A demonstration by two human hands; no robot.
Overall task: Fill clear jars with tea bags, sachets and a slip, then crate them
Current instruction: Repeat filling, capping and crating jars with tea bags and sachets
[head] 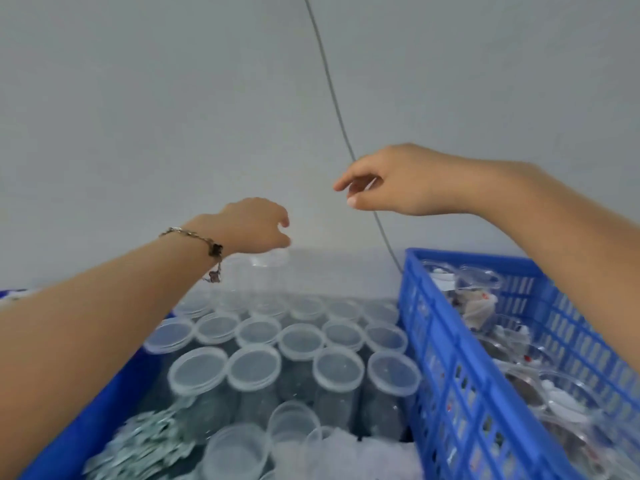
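Rows of empty clear jars (301, 341) with translucent lids fill a blue bin (104, 403) in front of me. My left hand (252, 226), a bracelet on its wrist, reaches to the far rows. Its fingers curl down over the top of one clear jar (265, 271) that stands higher than the others. My right hand (398, 183) hovers in the air to the right, thumb and fingers apart, holding nothing. Pale green sachets (142, 448) lie heaped at the bin's near left, with a white pile (346, 452) beside them.
A blue slatted crate (446, 358) at the right holds several filled jars (481, 306). A thin grey cable (332, 95) hangs down the pale wall and passes behind my right hand.
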